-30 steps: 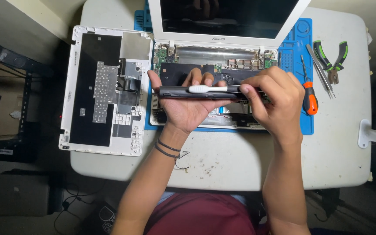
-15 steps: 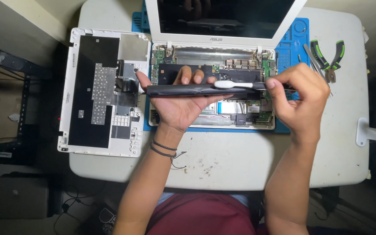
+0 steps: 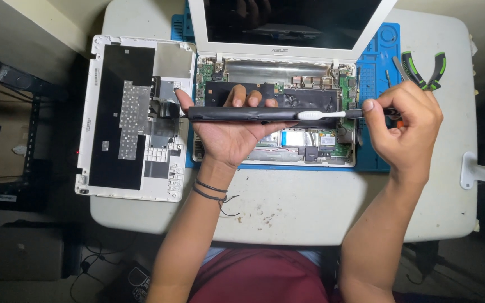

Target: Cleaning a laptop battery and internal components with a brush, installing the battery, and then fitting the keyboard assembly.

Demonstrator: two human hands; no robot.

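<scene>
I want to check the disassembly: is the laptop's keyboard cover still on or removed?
Removed. The white keyboard cover lies underside up left of the laptop base, whose circuit boards are exposed.

1 screen shows: the laptop screen [image 3: 290,19], dark and unlit in a white frame, tilted open at the far edge of the table, above the exposed circuit boards. It is a wide rectangle cut off by the top of the view, with faint reflections on the glass. No packages, signs or stuck-on labels can be made out elsewhere.
</scene>
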